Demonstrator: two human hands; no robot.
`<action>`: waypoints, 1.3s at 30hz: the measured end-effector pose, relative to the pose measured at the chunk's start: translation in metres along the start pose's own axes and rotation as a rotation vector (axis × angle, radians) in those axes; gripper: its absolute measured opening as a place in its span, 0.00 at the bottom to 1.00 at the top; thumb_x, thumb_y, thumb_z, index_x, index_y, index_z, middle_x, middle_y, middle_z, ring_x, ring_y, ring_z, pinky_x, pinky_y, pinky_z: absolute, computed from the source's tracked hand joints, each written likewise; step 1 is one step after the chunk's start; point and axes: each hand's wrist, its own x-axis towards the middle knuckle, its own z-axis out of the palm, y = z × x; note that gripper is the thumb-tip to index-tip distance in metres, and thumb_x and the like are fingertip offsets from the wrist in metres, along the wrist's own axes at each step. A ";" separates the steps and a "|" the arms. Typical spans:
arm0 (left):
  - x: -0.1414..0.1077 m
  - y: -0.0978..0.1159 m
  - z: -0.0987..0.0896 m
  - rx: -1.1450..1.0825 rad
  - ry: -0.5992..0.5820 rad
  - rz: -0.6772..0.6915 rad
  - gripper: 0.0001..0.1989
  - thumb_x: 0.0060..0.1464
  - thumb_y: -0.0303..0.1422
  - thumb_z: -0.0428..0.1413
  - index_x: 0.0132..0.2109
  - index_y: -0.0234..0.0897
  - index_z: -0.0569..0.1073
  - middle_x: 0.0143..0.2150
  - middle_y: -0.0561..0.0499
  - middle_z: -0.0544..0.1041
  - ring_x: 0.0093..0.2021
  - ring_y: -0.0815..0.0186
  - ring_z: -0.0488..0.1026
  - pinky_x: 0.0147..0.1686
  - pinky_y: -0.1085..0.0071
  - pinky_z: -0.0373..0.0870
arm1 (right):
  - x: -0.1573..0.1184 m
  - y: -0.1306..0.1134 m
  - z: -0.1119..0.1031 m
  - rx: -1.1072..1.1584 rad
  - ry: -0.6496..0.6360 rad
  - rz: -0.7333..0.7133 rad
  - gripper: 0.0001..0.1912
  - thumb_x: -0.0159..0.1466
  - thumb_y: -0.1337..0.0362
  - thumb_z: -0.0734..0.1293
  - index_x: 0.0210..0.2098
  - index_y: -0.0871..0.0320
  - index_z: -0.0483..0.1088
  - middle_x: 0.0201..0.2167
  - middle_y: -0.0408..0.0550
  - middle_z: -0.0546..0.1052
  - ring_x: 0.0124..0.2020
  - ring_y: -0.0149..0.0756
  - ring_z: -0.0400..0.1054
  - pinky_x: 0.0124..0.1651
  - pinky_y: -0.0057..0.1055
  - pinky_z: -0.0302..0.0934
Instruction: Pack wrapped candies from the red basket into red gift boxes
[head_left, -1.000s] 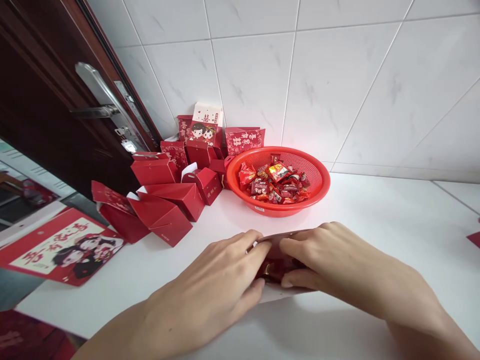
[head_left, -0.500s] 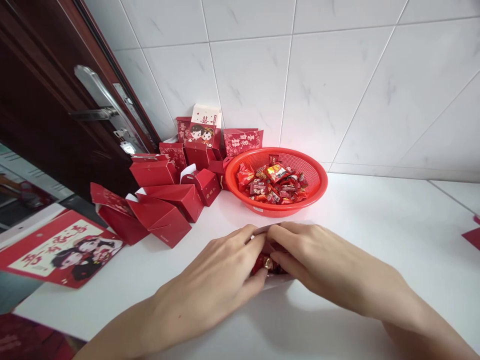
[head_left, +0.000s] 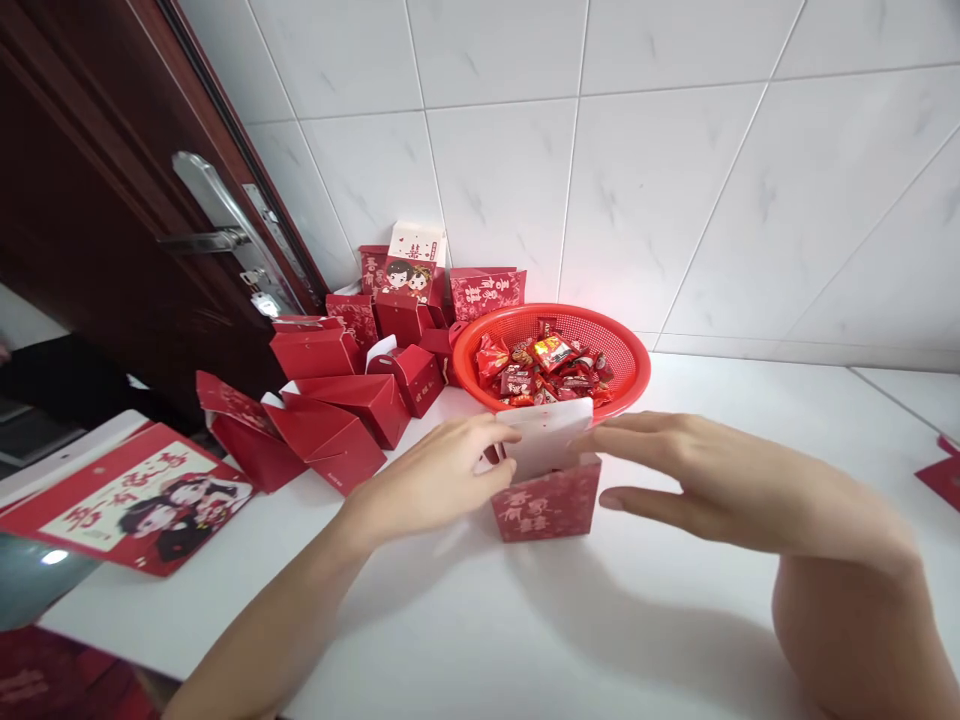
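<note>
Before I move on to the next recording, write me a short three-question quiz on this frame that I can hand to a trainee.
1. True or false: the red basket holds wrapped sweets.

2. Where does the patterned box between the left hand and the right hand stand?
a) behind the basket, against the wall
b) on the near side of the basket
c) inside the basket

3. Fill in the blank: with its white-lined back flap standing up, the patterned box is ____ at the top.

Key: 1. True. 2. b. 3. Open.
</note>
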 end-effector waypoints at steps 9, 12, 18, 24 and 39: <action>0.020 -0.015 -0.008 -0.175 0.125 -0.022 0.16 0.55 0.34 0.56 0.48 0.39 0.82 0.48 0.48 0.83 0.44 0.58 0.81 0.45 0.66 0.78 | 0.000 0.033 -0.009 -0.080 -0.004 0.330 0.30 0.66 0.44 0.65 0.62 0.52 0.67 0.57 0.55 0.76 0.55 0.52 0.72 0.51 0.46 0.68; 0.022 -0.016 -0.009 -0.264 0.209 -0.006 0.15 0.55 0.38 0.57 0.46 0.38 0.82 0.47 0.48 0.84 0.46 0.56 0.80 0.48 0.63 0.78 | 0.010 0.037 -0.006 0.036 -0.028 0.311 0.34 0.63 0.42 0.68 0.63 0.50 0.65 0.57 0.53 0.75 0.55 0.50 0.72 0.51 0.44 0.68; 0.026 -0.023 -0.016 -0.419 0.198 0.047 0.20 0.57 0.48 0.59 0.44 0.36 0.82 0.46 0.46 0.84 0.48 0.54 0.80 0.50 0.61 0.77 | 0.029 0.047 -0.001 0.265 0.121 0.197 0.26 0.64 0.46 0.69 0.55 0.54 0.68 0.55 0.54 0.76 0.54 0.46 0.72 0.54 0.43 0.68; 0.024 -0.029 -0.017 -0.374 0.139 0.163 0.27 0.53 0.45 0.64 0.58 0.39 0.76 0.59 0.44 0.78 0.58 0.53 0.75 0.59 0.57 0.72 | 0.037 0.066 0.009 0.658 0.222 0.058 0.16 0.65 0.53 0.70 0.43 0.59 0.67 0.38 0.50 0.77 0.39 0.36 0.73 0.44 0.37 0.70; 0.040 -0.031 0.000 -0.603 0.351 0.201 0.19 0.54 0.34 0.60 0.52 0.36 0.71 0.32 0.55 0.74 0.36 0.65 0.74 0.42 0.67 0.71 | 0.032 0.071 0.040 0.731 0.425 0.009 0.21 0.68 0.56 0.69 0.56 0.54 0.61 0.36 0.48 0.80 0.37 0.39 0.76 0.40 0.37 0.71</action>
